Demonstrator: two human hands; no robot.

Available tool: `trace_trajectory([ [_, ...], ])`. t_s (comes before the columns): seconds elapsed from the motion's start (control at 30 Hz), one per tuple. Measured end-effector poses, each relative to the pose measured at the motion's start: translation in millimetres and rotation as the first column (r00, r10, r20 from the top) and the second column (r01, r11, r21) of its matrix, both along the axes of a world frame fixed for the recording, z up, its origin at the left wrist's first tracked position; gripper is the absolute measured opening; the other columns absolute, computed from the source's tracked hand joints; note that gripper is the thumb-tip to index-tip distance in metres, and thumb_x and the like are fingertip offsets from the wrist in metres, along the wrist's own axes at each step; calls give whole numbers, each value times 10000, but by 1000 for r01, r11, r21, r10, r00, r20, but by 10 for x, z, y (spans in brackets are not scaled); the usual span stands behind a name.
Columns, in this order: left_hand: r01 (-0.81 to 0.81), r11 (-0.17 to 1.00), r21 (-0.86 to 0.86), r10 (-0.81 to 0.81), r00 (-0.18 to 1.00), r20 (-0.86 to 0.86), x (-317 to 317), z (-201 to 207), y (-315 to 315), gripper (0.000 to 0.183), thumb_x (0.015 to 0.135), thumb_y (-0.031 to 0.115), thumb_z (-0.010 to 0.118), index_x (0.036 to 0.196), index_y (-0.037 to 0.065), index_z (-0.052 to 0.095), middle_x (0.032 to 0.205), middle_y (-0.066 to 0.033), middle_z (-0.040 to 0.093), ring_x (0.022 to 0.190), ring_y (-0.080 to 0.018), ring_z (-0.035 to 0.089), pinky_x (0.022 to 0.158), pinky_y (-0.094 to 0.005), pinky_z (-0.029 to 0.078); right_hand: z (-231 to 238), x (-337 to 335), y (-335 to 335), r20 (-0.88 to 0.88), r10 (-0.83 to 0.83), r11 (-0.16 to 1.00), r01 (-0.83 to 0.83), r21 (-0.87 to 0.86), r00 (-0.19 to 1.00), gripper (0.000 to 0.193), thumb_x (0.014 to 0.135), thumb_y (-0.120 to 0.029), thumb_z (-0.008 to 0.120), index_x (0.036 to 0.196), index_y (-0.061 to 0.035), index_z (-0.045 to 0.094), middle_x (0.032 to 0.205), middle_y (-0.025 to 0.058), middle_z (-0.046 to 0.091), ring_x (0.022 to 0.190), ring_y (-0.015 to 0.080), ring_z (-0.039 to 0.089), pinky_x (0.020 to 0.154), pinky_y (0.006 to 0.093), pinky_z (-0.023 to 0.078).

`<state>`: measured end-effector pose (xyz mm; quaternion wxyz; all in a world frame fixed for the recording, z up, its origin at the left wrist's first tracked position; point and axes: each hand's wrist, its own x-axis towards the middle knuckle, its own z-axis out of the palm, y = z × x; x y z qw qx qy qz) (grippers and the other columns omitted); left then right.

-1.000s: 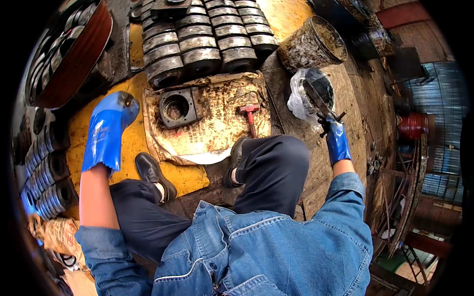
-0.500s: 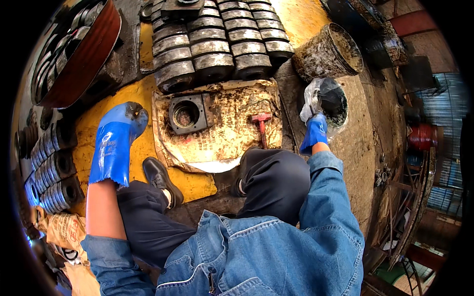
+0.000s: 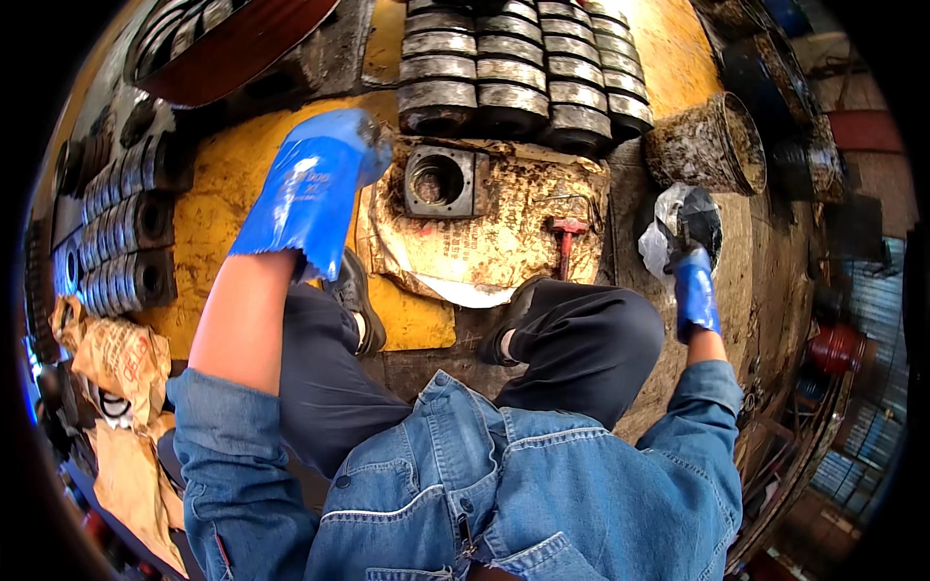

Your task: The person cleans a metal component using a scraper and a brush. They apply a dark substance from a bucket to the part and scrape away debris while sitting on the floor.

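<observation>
My left hand [image 3: 334, 179], in a long blue rubber glove with dark-stained fingers, is held left of a square metal housing [image 3: 446, 182] with a round bore. Its fingers look curled; what they hold, if anything, is hidden. The housing lies on a stained, flattened sack [image 3: 513, 247] before my feet. A red-headed hammer [image 3: 567, 237] lies to its right. My right hand [image 3: 696, 290], gloved in blue too, reaches to a plastic-lined tub [image 3: 657, 242] with dark contents. Its fingers are closed around a thin, dark handle-like thing, whose far end I cannot make out.
Rows of stacked metal rings [image 3: 513, 73] stand beyond the sack. A crusted bucket [image 3: 693, 145] leans behind the tub. More ring stacks [image 3: 126, 232] and paper bags [image 3: 126, 363] are at left. A large reddish-brown curved container [image 3: 242, 48] stands far left.
The whole view has shifted, so the scene sits farther right and higher. My left hand has come closer to the square housing. My right hand stays at the tub.
</observation>
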<state>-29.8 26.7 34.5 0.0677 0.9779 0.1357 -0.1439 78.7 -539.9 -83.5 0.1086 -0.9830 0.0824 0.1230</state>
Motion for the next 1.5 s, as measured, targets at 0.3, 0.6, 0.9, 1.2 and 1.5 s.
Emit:
trace_trajectory([
  [0.3, -87, 993, -78, 82, 995, -63, -68, 181, 106, 300, 850, 365, 571, 1023, 150, 689, 1018, -127, 674, 917, -342, 643, 807, -425, 533, 945, 184, 2572, -366, 388, 836, -156, 526, 846, 352, 869, -361, 660, 1086, -83, 663, 867, 82, 683, 737, 187, 617, 631, 368, 502],
  [0.6, -137, 978, -158, 154, 983, 103, -365, 179, 294, 292, 855, 332, 602, 1059, 132, 669, 958, -119, 687, 880, -313, 656, 772, -390, 538, -321, 231, 3906, -351, 805, 542, -834, 106, 479, 301, 834, -286, 602, 1059, -99, 675, 972, 147, 693, 870, 324, 673, 697, 504, 547],
  [0.9, -355, 852, -385, 424, 899, 108, -485, 511, 227, 282, 894, 132, 620, 1165, 62, 650, 1020, -128, 693, 931, -186, 662, 784, -302, 517, -503, 298, 3918, -595, 689, 588, -799, 126, 414, 304, 800, -193, 608, 1059, -59, 693, 1082, 161, 675, 970, 343, 664, 814, 447, 537],
  [1.2, -329, 843, -426, 403, 910, 94, -397, 379, 174, 290, 918, 124, 586, 1181, 6, 619, 1022, -153, 683, 973, -209, 654, 857, -312, 504, 77, 495, 3966, -806, 507, 860, -252, 445, 306, 305, 923, -223, 503, 1030, 28, 641, 893, 147, 715, 727, 200, 705, 593, 331, 540],
  [1.5, -288, 889, -357, 347, 931, 115, -359, 549, 38, 286, 889, 145, 637, 1159, 52, 650, 1006, -137, 684, 913, -187, 660, 784, -294, 512, -120, 206, 3640, -616, 669, 723, -171, 670, 416, 318, 949, -265, 527, 1025, 26, 632, 816, 114, 711, 695, 165, 695, 503, 313, 532],
])
